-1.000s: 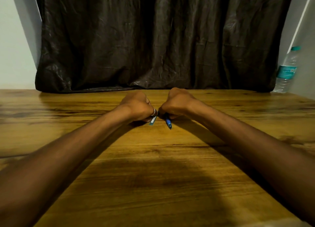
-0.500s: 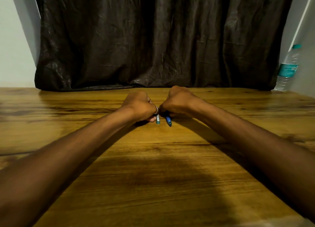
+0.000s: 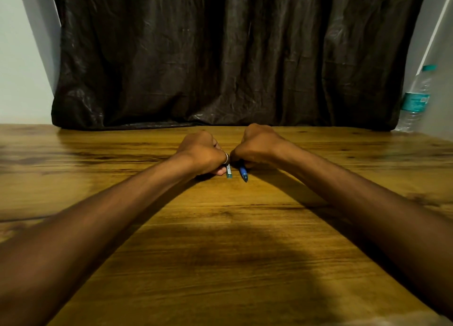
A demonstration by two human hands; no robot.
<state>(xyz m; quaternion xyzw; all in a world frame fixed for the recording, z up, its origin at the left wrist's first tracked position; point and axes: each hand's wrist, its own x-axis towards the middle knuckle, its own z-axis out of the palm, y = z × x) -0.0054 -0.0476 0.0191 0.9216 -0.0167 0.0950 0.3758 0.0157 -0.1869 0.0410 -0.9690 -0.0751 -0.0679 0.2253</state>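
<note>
My left hand (image 3: pixel 202 153) and my right hand (image 3: pixel 256 145) sit side by side on the wooden table (image 3: pixel 220 240), both curled into fists. The left hand, with a ring on one finger, grips a small clear piece with a teal end (image 3: pixel 229 171) that pokes out toward me; it looks like a pen cap. From under the right fist a blue pen (image 3: pixel 243 173) sticks out, tip toward me. The two pieces lie a small gap apart, nearly parallel. Most of each piece is hidden inside the fists.
A dark crumpled curtain (image 3: pixel 232 56) hangs along the table's far edge. A clear water bottle (image 3: pixel 416 100) with a teal label and cap stands at the far right corner against the wall.
The left hand's clear piece has swung from a slant to nearly parallel with the pen. Both fists have shifted slightly away from me.
</note>
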